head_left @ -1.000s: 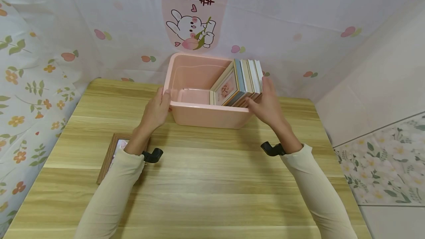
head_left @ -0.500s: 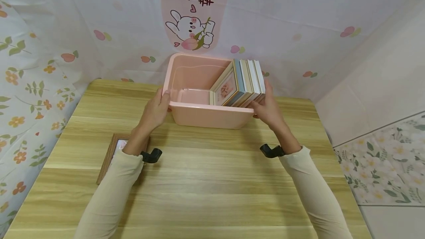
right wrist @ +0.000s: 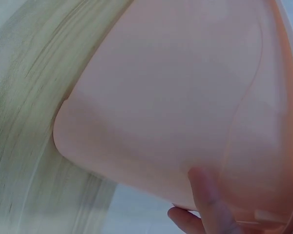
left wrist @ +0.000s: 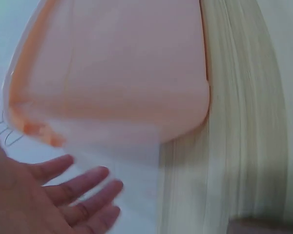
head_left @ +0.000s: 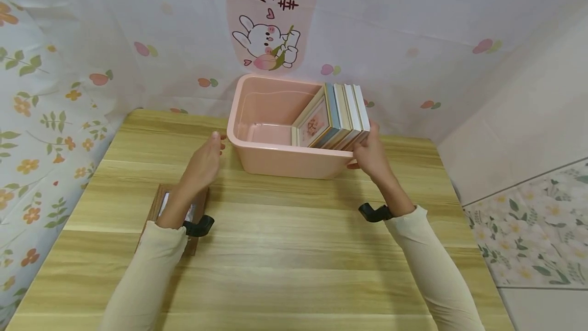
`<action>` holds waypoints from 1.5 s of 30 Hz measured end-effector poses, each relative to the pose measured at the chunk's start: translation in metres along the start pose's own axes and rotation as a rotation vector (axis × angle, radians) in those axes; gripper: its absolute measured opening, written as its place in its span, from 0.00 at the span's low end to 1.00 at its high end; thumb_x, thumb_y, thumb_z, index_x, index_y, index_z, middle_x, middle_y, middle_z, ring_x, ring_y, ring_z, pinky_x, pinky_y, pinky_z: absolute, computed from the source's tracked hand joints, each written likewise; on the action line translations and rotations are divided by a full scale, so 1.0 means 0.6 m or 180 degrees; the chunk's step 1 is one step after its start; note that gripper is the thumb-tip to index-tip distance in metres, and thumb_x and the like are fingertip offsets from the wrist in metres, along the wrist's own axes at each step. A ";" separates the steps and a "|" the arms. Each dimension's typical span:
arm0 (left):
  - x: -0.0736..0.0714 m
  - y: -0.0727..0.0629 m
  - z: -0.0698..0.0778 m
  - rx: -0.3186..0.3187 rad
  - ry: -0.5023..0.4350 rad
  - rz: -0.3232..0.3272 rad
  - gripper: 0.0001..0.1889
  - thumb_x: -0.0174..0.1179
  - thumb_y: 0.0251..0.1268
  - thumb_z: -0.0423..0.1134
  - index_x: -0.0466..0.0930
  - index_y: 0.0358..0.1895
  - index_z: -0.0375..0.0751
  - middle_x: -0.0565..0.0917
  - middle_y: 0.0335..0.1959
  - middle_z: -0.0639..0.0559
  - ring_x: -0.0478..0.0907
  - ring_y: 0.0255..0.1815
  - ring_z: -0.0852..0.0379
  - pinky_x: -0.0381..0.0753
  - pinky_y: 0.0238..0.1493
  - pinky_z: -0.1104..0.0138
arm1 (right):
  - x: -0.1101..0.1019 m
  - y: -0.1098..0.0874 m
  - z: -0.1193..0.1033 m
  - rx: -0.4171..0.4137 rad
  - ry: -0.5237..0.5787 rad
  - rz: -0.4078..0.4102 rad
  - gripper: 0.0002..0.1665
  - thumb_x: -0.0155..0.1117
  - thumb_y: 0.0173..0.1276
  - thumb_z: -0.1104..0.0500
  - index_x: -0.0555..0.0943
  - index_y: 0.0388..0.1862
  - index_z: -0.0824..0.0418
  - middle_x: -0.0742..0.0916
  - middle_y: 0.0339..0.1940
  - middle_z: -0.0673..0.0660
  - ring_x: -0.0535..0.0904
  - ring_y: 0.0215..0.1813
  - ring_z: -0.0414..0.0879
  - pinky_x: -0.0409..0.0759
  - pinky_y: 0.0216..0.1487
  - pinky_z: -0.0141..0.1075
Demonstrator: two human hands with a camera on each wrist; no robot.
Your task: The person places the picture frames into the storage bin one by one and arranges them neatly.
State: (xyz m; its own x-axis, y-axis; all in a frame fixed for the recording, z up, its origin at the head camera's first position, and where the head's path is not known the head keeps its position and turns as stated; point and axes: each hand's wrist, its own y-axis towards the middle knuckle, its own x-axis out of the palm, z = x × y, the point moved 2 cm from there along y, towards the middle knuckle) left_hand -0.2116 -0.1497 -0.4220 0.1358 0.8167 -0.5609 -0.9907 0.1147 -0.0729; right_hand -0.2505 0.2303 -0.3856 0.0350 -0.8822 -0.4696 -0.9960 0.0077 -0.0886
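Observation:
A pink plastic bin (head_left: 294,161) stands on the wooden table against the back cloth. Several picture frames (head_left: 339,116) lean in its right half, the front one showing a pink floral picture. My right hand (head_left: 373,155) holds the bin's right end by the rim, its fingers (right wrist: 207,200) lying under it against the outer wall. Just off the left end is my left hand (head_left: 204,164), fingers loosely spread and touching nothing; the left wrist view shows a gap between fingers and bin. Below the left forearm lies a brown wooden picture frame (head_left: 155,207), partly covered by wrist and sleeve.
Behind the bin hangs a white cloth (head_left: 395,80) with a rabbit print and fruit shapes. A floral cloth (head_left: 41,157) borders the table (head_left: 294,259) on the left, and a tiled wall (head_left: 528,218) rises on the right.
My left hand has let go of the bin's left rim and drawn back to the left. The right hand has slid from the leaning frames down to the bin's right rim.

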 end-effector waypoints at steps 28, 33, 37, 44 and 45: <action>-0.011 -0.124 -0.118 -0.0832 0.1814 -0.0502 0.51 0.47 0.64 0.73 0.56 0.69 0.26 0.56 0.63 0.19 0.55 0.61 0.18 0.73 0.33 0.33 | -0.002 -0.002 0.003 -0.0045 -0.0131 -0.0050 0.40 0.43 0.72 0.65 0.40 0.78 0.56 0.72 0.66 0.74 0.79 0.52 0.67 0.85 0.27 0.46; 0.000 -0.119 -0.121 -0.0907 0.1855 -0.0550 0.51 0.51 0.63 0.71 0.53 0.69 0.26 0.52 0.64 0.19 0.49 0.61 0.14 0.69 0.35 0.27 | -0.002 -0.001 0.004 -0.0050 -0.0149 -0.0045 0.40 0.43 0.73 0.64 0.40 0.78 0.55 0.73 0.66 0.74 0.79 0.52 0.67 0.85 0.28 0.47; 0.005 -0.114 -0.125 -0.0977 0.1893 -0.0543 0.49 0.51 0.65 0.69 0.52 0.69 0.25 0.50 0.64 0.19 0.47 0.62 0.13 0.67 0.35 0.25 | -0.002 -0.001 0.003 -0.0092 -0.0166 -0.0030 0.38 0.43 0.73 0.63 0.42 0.77 0.57 0.74 0.65 0.73 0.80 0.51 0.66 0.85 0.29 0.49; 0.007 -0.111 -0.128 -0.0994 0.1871 -0.0476 0.48 0.52 0.64 0.67 0.55 0.66 0.23 0.52 0.62 0.19 0.50 0.60 0.14 0.66 0.35 0.25 | -0.002 0.000 0.006 -0.0137 -0.0160 -0.0041 0.36 0.43 0.74 0.63 0.43 0.76 0.57 0.74 0.65 0.72 0.80 0.50 0.66 0.84 0.32 0.56; 0.006 -0.111 -0.128 -0.0985 0.1855 -0.0464 0.48 0.53 0.64 0.67 0.56 0.66 0.23 0.52 0.61 0.19 0.50 0.60 0.14 0.67 0.35 0.25 | -0.002 -0.001 0.006 -0.0141 -0.0167 -0.0047 0.36 0.43 0.74 0.63 0.43 0.76 0.57 0.74 0.65 0.72 0.80 0.50 0.66 0.84 0.31 0.55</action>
State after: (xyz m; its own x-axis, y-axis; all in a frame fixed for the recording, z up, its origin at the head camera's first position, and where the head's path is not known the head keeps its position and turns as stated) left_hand -0.1454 -0.1976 -0.4825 0.3294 0.3567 -0.8742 -0.9300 -0.0374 -0.3657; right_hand -0.2498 0.2333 -0.3880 0.0527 -0.8561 -0.5141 -0.9980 -0.0270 -0.0574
